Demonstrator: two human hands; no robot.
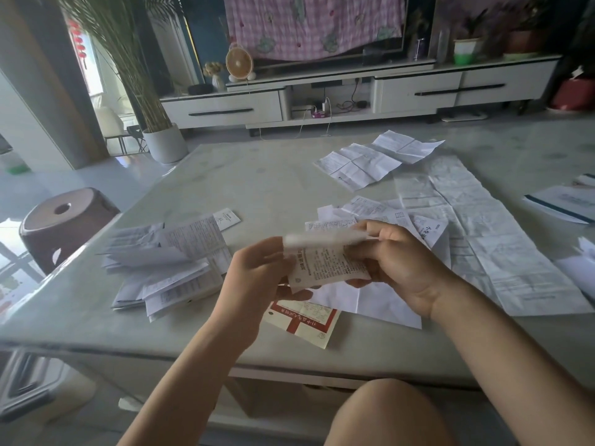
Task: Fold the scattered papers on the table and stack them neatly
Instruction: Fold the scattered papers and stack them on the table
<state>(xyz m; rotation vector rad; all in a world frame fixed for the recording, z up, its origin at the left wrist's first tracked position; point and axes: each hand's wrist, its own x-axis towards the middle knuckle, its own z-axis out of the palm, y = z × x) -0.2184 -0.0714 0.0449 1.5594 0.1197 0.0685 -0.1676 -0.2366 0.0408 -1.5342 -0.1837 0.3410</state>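
Note:
I hold a small printed paper (325, 263) above the pale table (244, 178), its top edge curled over and blurred. My left hand (257, 278) grips its left side and my right hand (396, 255) grips its right side. A loose pile of folded papers (167, 268) lies on the table to the left. Unfolded sheets lie to the right: a long creased one (483, 239) and a smaller creased one (376, 159) farther back. A red-and-white leaflet (306, 323) and a plain white sheet (386, 304) rest under my hands.
A small white card (227, 218) lies behind the pile. A booklet with a dark stripe (560, 204) sits at the right edge. A brown stool (64, 220) stands left of the table. My knee (386, 413) is below the table's near edge.

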